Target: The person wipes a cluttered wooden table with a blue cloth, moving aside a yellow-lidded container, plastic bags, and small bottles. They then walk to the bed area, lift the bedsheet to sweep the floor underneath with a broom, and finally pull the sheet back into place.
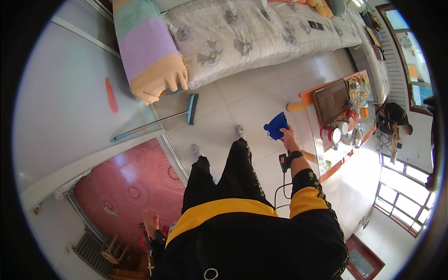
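My right hand (287,137) grips a bunched blue cloth (277,125) with a pale patch at its lower edge. The cloth hangs above the tiled floor, to the left of a low glass-topped table (320,134). On my right wrist sits a black strap with a small device (282,163) and a cable. My left hand (151,223) is low at the left, over a pink patterned surface (140,175). It looks empty with its fingers extended. Some red and white things are partly hidden beside the left wrist.
A push broom (191,109) leans across the door sill. Ahead stands a long seat with a floral cover (241,38), carrying a plush paw-shaped cushion (154,59) and a phone-like object (316,25). A brown tray (331,101) and several jars (330,133) crowd the table. A person (393,117) sits beyond.
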`<state>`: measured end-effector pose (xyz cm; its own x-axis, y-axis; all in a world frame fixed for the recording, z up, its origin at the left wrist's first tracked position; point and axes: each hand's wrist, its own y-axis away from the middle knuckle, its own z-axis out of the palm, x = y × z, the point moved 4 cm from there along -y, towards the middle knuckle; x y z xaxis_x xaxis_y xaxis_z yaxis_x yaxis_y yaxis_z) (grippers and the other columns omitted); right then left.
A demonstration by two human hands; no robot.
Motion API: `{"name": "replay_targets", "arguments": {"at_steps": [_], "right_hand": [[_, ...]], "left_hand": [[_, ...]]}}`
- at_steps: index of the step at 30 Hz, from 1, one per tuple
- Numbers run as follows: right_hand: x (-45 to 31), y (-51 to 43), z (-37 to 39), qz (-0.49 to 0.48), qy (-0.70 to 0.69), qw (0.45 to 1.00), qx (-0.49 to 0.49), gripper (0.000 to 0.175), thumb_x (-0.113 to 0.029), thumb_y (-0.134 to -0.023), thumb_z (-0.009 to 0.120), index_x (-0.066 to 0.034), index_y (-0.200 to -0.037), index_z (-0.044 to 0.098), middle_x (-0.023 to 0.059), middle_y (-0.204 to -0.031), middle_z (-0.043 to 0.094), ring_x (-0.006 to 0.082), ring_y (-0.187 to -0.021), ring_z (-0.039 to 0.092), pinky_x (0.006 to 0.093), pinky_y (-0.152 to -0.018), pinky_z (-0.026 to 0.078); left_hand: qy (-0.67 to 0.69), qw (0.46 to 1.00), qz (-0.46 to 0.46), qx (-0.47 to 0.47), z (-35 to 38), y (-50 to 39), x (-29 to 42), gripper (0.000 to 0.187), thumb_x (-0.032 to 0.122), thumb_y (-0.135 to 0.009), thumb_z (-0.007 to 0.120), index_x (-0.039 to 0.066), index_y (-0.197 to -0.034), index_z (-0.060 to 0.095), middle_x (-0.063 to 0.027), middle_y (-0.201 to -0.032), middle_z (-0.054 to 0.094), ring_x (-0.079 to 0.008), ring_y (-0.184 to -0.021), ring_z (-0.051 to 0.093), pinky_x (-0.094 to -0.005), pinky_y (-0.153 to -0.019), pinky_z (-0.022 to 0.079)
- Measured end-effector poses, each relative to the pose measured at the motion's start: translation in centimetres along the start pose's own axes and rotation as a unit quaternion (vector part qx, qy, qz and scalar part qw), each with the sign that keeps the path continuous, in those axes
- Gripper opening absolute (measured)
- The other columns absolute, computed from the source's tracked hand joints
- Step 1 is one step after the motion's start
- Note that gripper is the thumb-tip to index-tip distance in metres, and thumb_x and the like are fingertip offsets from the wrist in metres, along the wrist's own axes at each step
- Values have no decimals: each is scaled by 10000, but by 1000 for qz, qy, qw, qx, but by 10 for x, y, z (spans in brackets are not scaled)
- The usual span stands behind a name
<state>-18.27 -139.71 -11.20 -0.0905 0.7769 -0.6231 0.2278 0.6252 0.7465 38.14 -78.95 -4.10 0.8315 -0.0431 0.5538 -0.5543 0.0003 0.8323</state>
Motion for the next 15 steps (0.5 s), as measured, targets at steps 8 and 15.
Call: {"name": "replay_targets", "arguments": {"at_steps": [8,15], "right_hand": [[-52,-122,-82,-169,429,886,56,430,-154,-726,595,-69,-1146,560,208,-1029,645,355,-954,628,428,-856,483],[-123,-189,-145,-180,538,823,35,368,-153,-771,515,-71,-1130,533,248,-1000,638,427,-953,606,485,-831,482]], "left_hand": [[-8,998,14,57,78,77,-97,353,209,-934,563,157,-1273,478,-44,-1124,598,-196,-970,605,-287,-626,450],[-40,997,-62,12,133,182,-228,432,269,-928,584,178,-1323,434,-31,-1143,584,-174,-932,617,-293,-625,467]]}}
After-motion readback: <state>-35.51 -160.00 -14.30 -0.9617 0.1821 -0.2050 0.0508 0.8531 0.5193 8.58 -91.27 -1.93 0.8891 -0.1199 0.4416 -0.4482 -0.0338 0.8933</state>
